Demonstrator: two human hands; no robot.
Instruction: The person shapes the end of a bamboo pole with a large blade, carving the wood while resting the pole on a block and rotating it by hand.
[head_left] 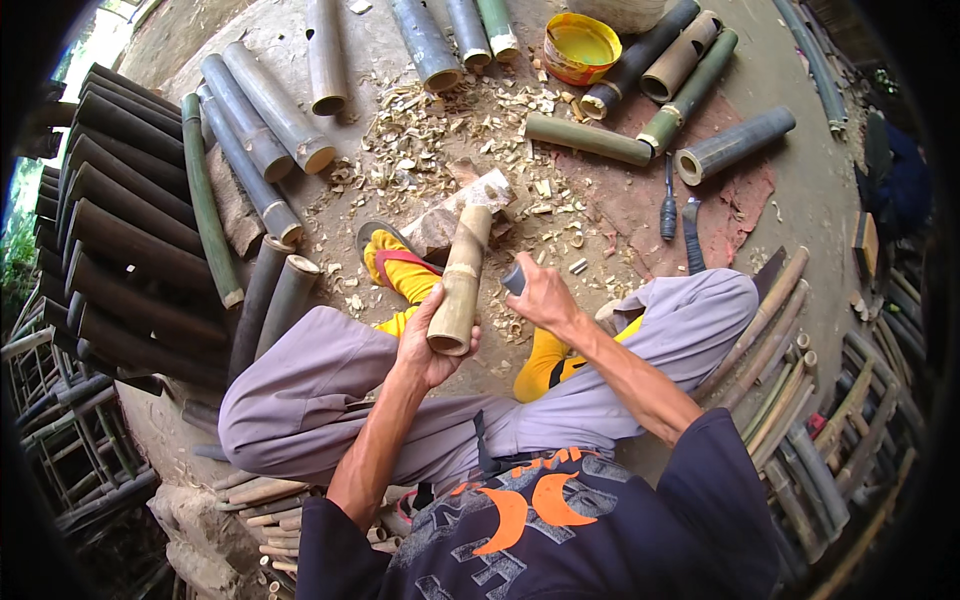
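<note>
My left hand (428,340) is closed around the lower part of a pale bamboo tube (465,262). The tube slants upright before me, its hollow end toward me and its far end by a rough wooden block (435,222) on the ground. Just right of the tube, apart from it, my right hand (547,300) is closed on a short dark grey piece (514,279) that pokes out at its left side. The fingers hide the remainder of that piece, so I cannot tell its kind.
Wood chips (440,120) cover the ground ahead. Dark bamboo tubes (270,145) lie around them, with a yellow-and-red tub (580,50) at the far side. Two dark-handled tools (668,215) lie on a reddish sheet (735,205). Dark bamboo pieces (140,230) are stacked at left.
</note>
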